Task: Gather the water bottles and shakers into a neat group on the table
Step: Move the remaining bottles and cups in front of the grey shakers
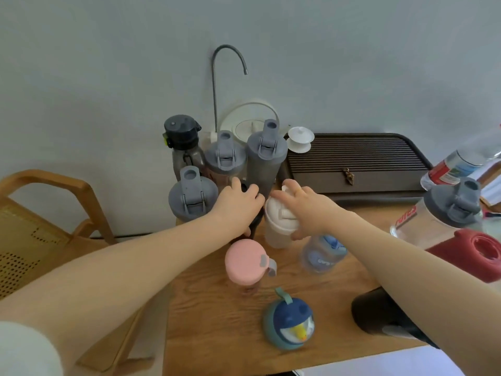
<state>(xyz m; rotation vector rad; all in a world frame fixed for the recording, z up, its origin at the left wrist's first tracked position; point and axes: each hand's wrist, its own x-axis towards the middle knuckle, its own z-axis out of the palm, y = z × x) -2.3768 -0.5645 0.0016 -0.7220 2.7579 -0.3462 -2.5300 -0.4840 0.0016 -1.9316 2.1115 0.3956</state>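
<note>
White shaker (279, 226) is gripped at the lid by the right hand (303, 204), a dark bottle (253, 221) is clasped by the left hand (238, 204), and both are best slid upright against the grey shakers (267, 156).
</note>
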